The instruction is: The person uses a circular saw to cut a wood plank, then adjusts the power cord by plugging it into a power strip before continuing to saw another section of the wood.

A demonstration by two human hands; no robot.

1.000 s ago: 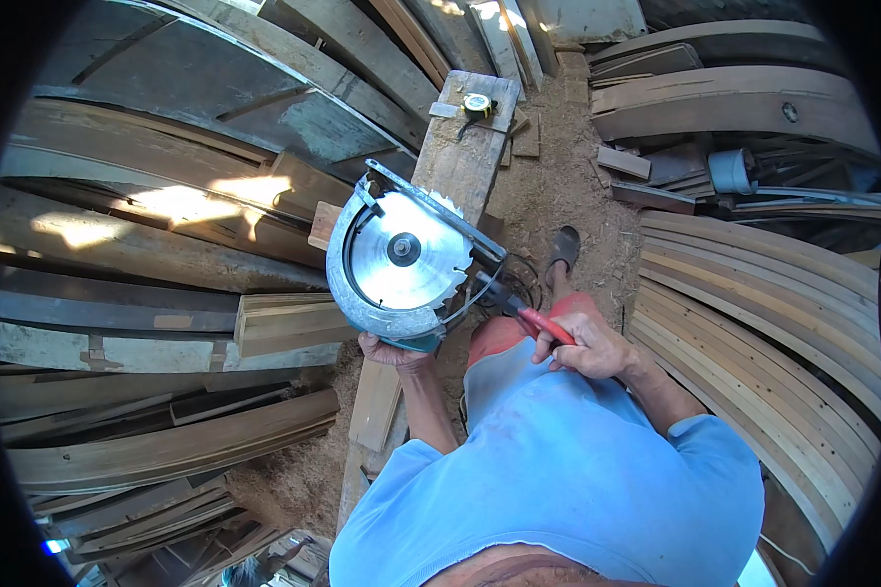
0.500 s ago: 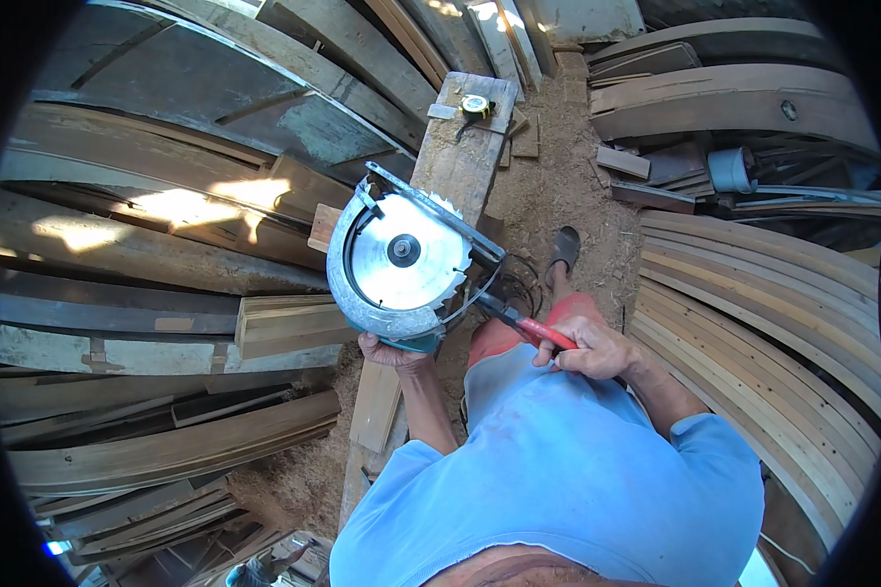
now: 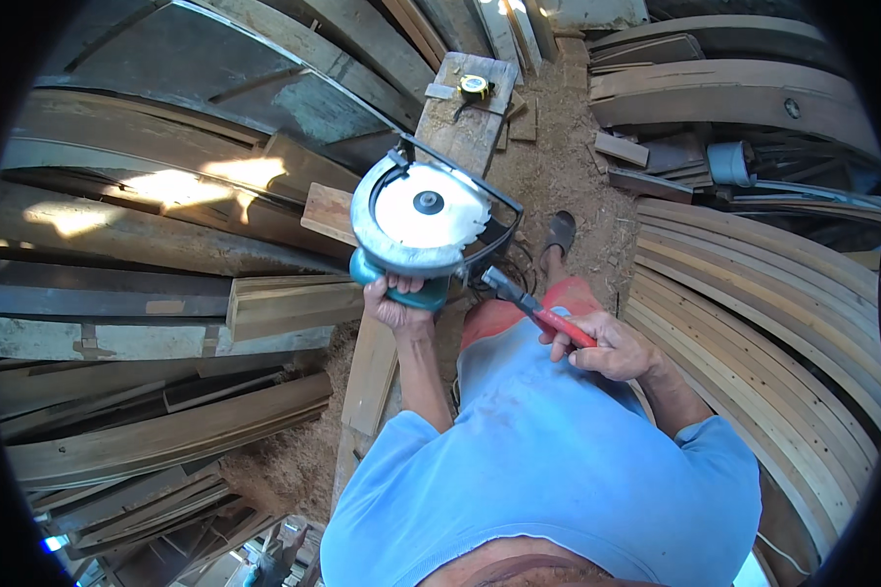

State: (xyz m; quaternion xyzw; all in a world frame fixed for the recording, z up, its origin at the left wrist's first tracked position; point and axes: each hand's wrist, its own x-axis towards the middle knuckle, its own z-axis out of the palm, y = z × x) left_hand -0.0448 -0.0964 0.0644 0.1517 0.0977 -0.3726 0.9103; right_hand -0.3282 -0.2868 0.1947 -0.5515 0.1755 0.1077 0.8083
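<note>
A circular saw with a green body and a round silver blade (image 3: pixel 447 207) is held up over the bench, the blade's face turned up toward me. From below, my left hand (image 3: pixel 398 298) is closed around its green housing. My right hand (image 3: pixel 605 344) grips a hand tool by its red handle (image 3: pixel 568 329). That tool's dark metal head (image 3: pixel 504 287) is just below the saw's base plate, apart from the blade; its exact kind is unclear.
A narrow plank bench (image 3: pixel 460 137) runs away from me, with a yellow tape measure (image 3: pixel 474 86) at its far end. Stacked boards (image 3: pixel 754 323) line the right, and more timber (image 3: pixel 137 235) lies left. Sawdust and offcuts (image 3: pixel 522 120) cover the floor.
The saw has moved slightly right and tilted, showing more of its green housing and my left fingers. The red-handled tool has shifted right and its head has come away from the saw.
</note>
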